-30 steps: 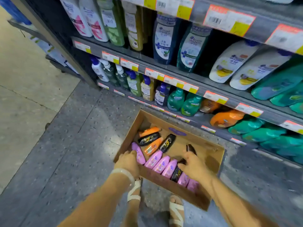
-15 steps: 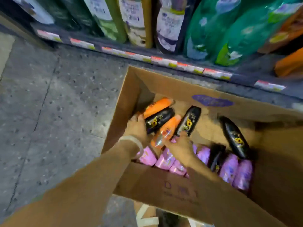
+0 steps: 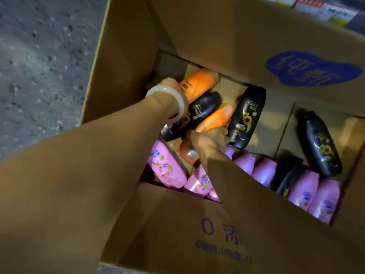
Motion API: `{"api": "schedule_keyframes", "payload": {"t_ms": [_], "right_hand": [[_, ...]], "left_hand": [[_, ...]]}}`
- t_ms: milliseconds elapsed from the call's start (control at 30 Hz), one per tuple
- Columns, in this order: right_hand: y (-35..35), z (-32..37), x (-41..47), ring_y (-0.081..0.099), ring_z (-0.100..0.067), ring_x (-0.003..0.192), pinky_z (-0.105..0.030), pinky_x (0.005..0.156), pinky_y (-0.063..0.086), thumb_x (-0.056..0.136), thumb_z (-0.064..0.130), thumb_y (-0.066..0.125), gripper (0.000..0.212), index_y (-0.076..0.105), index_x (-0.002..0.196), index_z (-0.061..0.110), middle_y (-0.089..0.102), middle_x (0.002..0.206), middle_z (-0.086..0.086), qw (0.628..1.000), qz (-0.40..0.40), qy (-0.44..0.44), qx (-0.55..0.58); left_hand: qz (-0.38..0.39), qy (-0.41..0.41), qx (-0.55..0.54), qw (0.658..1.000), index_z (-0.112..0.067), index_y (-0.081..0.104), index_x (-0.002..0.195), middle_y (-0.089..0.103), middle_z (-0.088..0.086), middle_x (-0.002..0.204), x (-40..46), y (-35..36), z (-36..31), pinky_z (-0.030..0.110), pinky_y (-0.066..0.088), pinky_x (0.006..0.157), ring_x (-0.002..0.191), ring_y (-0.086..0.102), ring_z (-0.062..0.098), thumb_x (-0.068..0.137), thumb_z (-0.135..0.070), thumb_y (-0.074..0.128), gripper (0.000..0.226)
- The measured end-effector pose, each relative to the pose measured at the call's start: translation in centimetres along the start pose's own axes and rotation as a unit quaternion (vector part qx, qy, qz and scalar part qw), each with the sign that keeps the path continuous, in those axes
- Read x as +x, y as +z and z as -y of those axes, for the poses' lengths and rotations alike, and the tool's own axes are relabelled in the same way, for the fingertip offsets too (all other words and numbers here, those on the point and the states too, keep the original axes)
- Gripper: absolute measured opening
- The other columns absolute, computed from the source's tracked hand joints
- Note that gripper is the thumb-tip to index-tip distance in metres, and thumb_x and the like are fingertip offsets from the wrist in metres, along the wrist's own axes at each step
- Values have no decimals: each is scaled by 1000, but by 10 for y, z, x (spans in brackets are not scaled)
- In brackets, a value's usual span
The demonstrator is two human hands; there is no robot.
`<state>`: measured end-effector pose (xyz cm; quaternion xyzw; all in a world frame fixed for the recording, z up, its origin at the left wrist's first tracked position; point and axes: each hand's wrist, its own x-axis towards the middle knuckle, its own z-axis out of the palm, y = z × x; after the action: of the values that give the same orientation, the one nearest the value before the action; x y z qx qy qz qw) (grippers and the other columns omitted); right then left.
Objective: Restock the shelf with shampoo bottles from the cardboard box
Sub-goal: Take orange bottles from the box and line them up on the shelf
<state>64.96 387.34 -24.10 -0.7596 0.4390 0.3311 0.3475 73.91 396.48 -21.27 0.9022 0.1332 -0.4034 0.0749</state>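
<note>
An open cardboard box (image 3: 122, 56) sits on the floor, filled with lying shampoo bottles. Orange and black ones lie at the far left, and pink bottles (image 3: 304, 186) line the near side. My right hand (image 3: 209, 139) grips the middle of an orange bottle (image 3: 217, 117) that lies between a black bottle (image 3: 199, 111) and another black bottle (image 3: 246, 115). My left hand (image 3: 168, 84), a white bangle on its wrist, reaches to the base of a second orange bottle (image 3: 199, 82) by the left wall. Its fingers are hidden behind the wrist.
Speckled grey floor (image 3: 39, 56) lies left of the box. A third black bottle (image 3: 320, 143) lies alone at the right on bare box bottom. Shelf price labels (image 3: 325, 8) show beyond the far flap. The near flap stands up under my forearms.
The view has dropped close over the box. Both hands went deeper in, the right from the pink row onto the orange bottle, the left toward the far orange bottle.
</note>
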Motion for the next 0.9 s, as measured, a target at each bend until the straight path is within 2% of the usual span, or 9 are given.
{"api": "schedule_keyframes", "payload": {"t_ms": [133,267,367,467,533,633,700,800,900], "right_hand": [[-7,1,-4,45,-34,121,-26,81,38,66,31,77,84,30,129,2,38,133,-18,996,9,26,91],[-43,-3,-21,51,-33,115,-35,93,44,65,26,76,81,31,130,6,49,127,-17,992,-7,-21,123],[-93,-11,-57,61,-28,97,-42,88,49,64,15,77,71,38,123,14,61,96,-3,986,-17,-73,152],[-149,-11,-105,62,-7,73,-28,71,50,68,1,76,59,40,111,18,56,78,7,974,-14,-117,192],[-183,-2,-141,59,-8,76,-24,71,45,66,-2,77,65,38,112,21,55,83,7,967,-21,-144,207],[-235,21,-196,56,-17,80,-30,78,45,49,13,79,83,37,119,22,51,83,14,959,-42,-177,218],[-275,41,-235,56,-11,72,-23,71,46,50,14,79,84,35,121,19,53,85,12,949,-55,-204,235],[-341,72,-294,54,-12,74,-19,69,44,61,0,81,80,35,124,15,54,94,3,927,-106,-251,257],[-411,97,-358,52,-15,75,-13,62,38,63,-4,79,80,34,127,14,52,96,1,895,-146,-296,299]], "left_hand": [[-5,-24,-104,994,-7,57,113,63,9,112,-12,8,1,28,45,77,105,61,25,67,-36,77,58],[-30,-59,-221,973,-4,44,121,53,15,126,-56,19,1,34,42,95,119,50,33,67,-33,77,70],[-39,-54,-310,948,-8,42,113,60,15,115,-114,16,2,30,41,79,107,57,34,67,-26,76,59],[-57,-21,-368,928,-12,45,112,64,8,106,-181,-8,-3,20,32,69,99,62,28,66,-22,78,58],[-83,29,-393,915,-17,49,110,65,2,96,-221,-36,-11,17,34,68,89,63,21,63,-19,79,55],[-128,92,-441,884,-25,51,85,61,-11,72,-275,-88,-31,4,36,57,62,58,-5,60,-9,77,40],[-165,116,-451,869,-24,49,81,54,-15,67,-310,-132,-50,2,36,55,58,54,-3,59,-7,74,37],[-208,158,-459,849,-25,47,79,52,-10,71,-364,-199,-78,14,36,61,67,54,15,54,-17,74,38],[-226,190,-466,834,-33,39,71,52,-6,74,-427,-266,-104,20,33,62,65,53,14,56,-10,75,45]]}}
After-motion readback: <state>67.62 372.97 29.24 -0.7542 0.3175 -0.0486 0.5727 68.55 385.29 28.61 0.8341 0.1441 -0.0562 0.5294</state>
